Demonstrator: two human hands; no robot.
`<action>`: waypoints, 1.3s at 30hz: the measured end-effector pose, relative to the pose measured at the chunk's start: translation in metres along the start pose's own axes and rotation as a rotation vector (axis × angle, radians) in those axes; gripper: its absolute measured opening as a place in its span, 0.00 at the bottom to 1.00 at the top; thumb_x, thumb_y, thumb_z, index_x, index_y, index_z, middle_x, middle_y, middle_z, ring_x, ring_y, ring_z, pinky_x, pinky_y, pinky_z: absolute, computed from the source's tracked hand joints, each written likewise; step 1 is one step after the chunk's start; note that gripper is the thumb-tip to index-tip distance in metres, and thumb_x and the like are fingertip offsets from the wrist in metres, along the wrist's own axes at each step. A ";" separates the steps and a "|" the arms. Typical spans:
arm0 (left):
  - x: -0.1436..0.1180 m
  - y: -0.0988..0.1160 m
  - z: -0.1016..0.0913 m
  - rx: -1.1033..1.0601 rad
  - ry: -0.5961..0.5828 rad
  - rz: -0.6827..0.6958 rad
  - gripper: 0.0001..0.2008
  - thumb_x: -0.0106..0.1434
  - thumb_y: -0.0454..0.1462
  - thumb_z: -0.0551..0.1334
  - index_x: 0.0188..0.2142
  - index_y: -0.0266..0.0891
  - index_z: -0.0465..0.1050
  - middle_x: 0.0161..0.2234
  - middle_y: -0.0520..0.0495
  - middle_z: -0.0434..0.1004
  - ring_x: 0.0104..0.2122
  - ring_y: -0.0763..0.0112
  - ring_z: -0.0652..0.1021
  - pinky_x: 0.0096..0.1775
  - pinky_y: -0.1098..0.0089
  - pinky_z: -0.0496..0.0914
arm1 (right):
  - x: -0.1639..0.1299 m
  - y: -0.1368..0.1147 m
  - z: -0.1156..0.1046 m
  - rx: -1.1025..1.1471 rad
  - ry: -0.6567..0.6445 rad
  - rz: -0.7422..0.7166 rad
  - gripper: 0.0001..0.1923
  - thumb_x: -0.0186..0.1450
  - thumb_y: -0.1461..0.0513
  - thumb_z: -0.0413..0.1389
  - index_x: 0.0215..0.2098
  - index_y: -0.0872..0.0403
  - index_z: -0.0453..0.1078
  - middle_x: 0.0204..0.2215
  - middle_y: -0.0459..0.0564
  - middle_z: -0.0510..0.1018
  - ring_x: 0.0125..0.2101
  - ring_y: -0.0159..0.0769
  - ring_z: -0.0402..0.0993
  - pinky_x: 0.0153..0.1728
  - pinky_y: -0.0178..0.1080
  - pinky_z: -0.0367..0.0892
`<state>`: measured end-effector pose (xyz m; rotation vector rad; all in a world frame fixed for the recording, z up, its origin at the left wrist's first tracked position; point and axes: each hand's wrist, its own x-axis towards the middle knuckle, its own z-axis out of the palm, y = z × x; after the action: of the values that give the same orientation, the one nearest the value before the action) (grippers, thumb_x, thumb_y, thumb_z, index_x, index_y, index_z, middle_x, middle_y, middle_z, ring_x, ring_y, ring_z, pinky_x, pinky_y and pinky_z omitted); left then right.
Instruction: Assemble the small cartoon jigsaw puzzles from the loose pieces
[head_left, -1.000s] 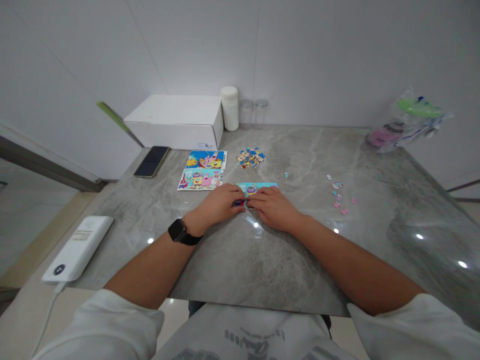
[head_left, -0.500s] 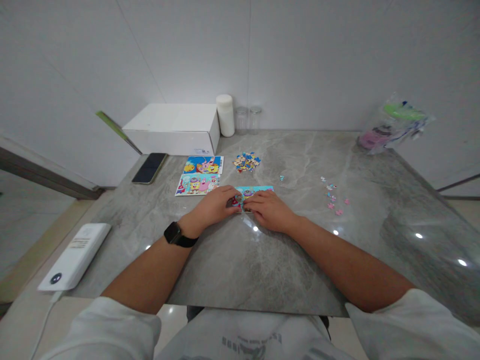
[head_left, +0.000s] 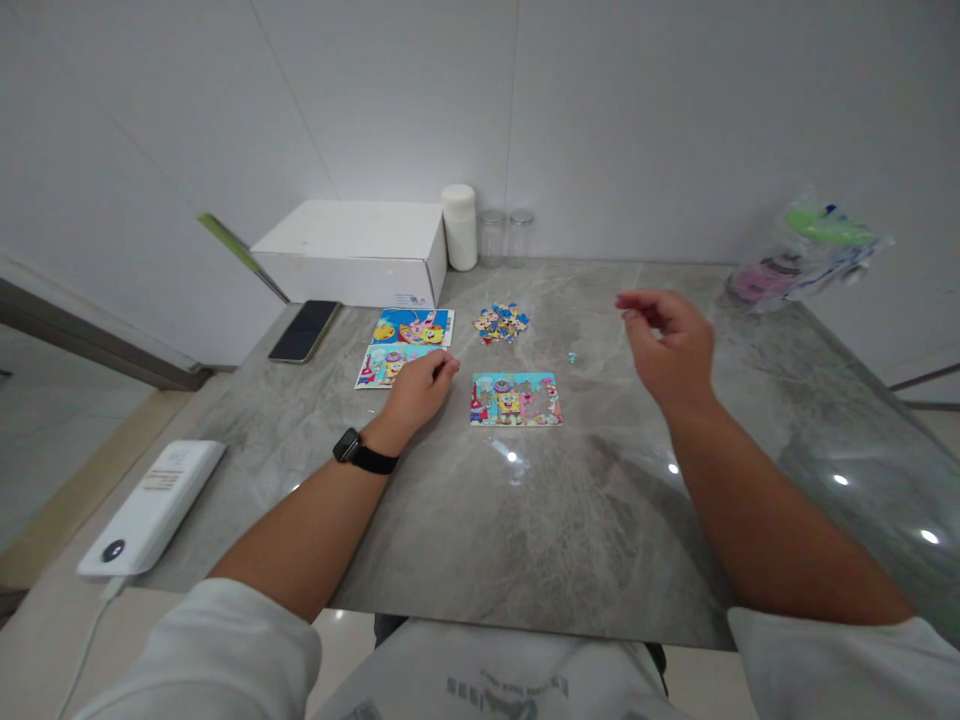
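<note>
Grip: your left hand (head_left: 421, 392) and right hand (head_left: 670, 350) are curling half-closed, any contents indiscernible; one rectangular, multicoloured, partly filled jigsaw puzzle (head_left: 510, 402) is lying between them on grey marbled tabletop (head_left: 525, 550).

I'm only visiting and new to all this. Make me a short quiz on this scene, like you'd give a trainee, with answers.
1. Multiple choice: on which of the person's wrists is the black, square-faced watch?
A) left
B) right
C) neither

2. True or false: the bare right hand is apart from the colourful, rectangular cardboard jigsaw.

3. Fill in the blank: near the wall, a ____ stands between the white, rectangular cardboard box and the two clear, lidded jars.

Key
1. A
2. True
3. white, cylindrical bottle
</note>
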<state>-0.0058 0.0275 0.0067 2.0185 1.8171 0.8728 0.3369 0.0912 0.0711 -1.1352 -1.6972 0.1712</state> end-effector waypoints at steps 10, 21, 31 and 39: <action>-0.003 0.003 0.005 0.069 -0.023 0.020 0.21 0.78 0.47 0.48 0.28 0.43 0.62 0.27 0.48 0.73 0.29 0.64 0.73 0.33 0.65 0.61 | 0.032 0.025 -0.052 -0.093 0.199 0.040 0.10 0.68 0.62 0.58 0.43 0.48 0.81 0.41 0.53 0.83 0.39 0.44 0.80 0.40 0.47 0.75; -0.004 0.002 0.012 0.062 -0.062 0.121 0.08 0.70 0.43 0.62 0.41 0.42 0.74 0.36 0.46 0.80 0.36 0.62 0.77 0.40 0.63 0.70 | 0.020 0.048 -0.020 -0.127 0.010 0.035 0.11 0.67 0.62 0.56 0.42 0.48 0.81 0.39 0.50 0.84 0.37 0.41 0.80 0.38 0.44 0.76; -0.005 0.002 0.013 0.126 -0.109 0.241 0.07 0.67 0.41 0.66 0.36 0.41 0.77 0.36 0.45 0.79 0.39 0.61 0.77 0.44 0.60 0.70 | -0.033 0.095 0.043 -0.291 -0.517 -0.063 0.17 0.70 0.61 0.54 0.51 0.55 0.80 0.43 0.58 0.84 0.43 0.47 0.79 0.50 0.50 0.73; -0.004 0.000 0.014 0.132 -0.129 0.252 0.06 0.67 0.41 0.67 0.37 0.40 0.77 0.37 0.45 0.80 0.39 0.61 0.77 0.44 0.60 0.70 | -0.039 0.100 0.046 -0.365 -0.577 -0.158 0.23 0.71 0.66 0.51 0.60 0.54 0.78 0.48 0.60 0.82 0.49 0.49 0.76 0.54 0.50 0.70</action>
<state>0.0026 0.0256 -0.0046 2.3660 1.6128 0.6828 0.3596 0.1346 -0.0350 -1.2872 -2.3951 0.0953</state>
